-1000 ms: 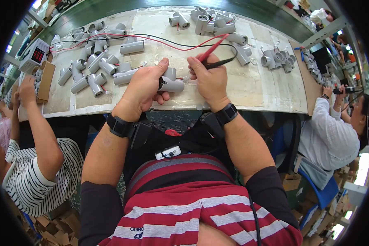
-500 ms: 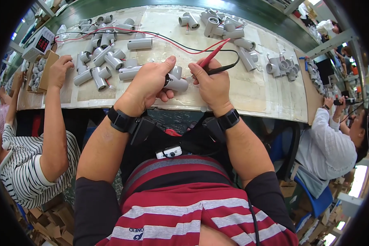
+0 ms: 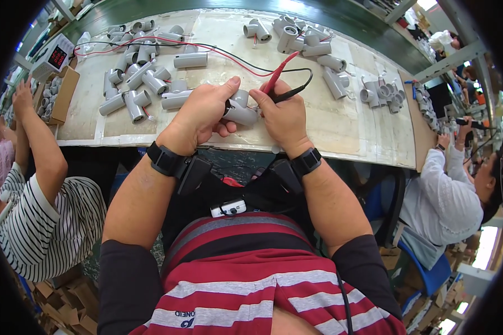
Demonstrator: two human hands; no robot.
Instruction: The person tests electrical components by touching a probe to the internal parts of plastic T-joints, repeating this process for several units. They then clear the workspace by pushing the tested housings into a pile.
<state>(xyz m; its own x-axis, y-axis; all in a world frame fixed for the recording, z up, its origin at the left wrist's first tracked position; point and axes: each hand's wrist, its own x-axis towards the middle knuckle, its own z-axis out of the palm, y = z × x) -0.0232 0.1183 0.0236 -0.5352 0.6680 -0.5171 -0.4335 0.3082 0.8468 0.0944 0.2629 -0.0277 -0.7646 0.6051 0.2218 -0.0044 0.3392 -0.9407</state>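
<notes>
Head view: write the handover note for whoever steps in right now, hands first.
Left hand: wrapped around a grey T-shaped fitting, holding it just above the table's near edge.
Right hand: pinching a red probe and a black probe, tips down at the fitting.
Things: pile of grey fittings to the left, a second pile at the far right; meter with red display at far left, leads running across the table.
Done: cannot tell which pile has been probed.
Left: this fitting is mid-check.
</notes>
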